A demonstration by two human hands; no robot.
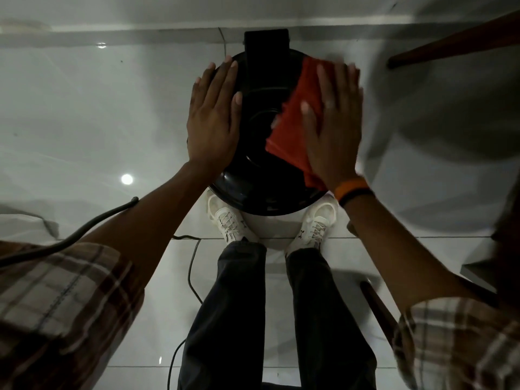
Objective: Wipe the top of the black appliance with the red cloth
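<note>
The black appliance (261, 164), round-topped, sits at frame centre on a pale tiled floor (84, 108). The left hand (213, 119) lies flat and open on its left side, gripping nothing. The right hand (332, 128), fingers spread, presses the red cloth (295, 119) against the top's right half; motion blur hides whether any finger curls round the cloth. White shoes (230, 220) stand just below the appliance.

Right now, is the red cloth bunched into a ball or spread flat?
Spread flat. The red cloth lies open on the black appliance under the flat right hand; fingers extended, not clutching.
</note>
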